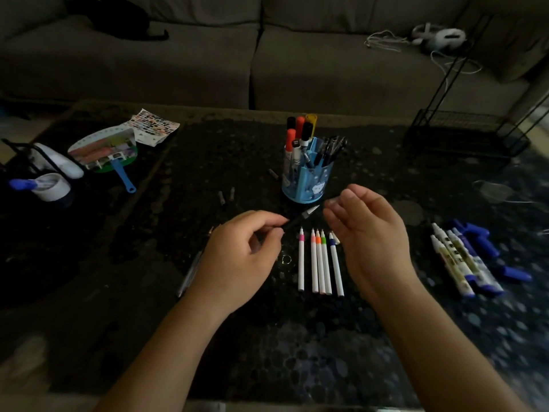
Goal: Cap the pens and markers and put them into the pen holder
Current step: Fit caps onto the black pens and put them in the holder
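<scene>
1. Step in hand: capping one pen. The left hand (237, 248) pinches the black pen (300, 219) by its barrel above the table (208, 307). The bare tip points up and right.
2. The right hand (365, 230) is raised just beyond that tip with its fingers curled. It appears to pinch a small pale cap (332, 200) at the fingertips; the cap is blurred.
3. Tip and cap are near each other but apart. The pen is not yet capped.
4. Next move, as a judgement: line the cap's open end up with the tip, push it on along the barrel until seated, then carry the pen to the pen holder (309, 179), which stands just behind both hands and is already partly filled.
5. Work remaining: a row of white markers (319, 263) lies between the hands, uncapped. A cluster of blue markers (463, 260) lies to the right. Loose caps (221, 198) rest left of the holder.
</scene>
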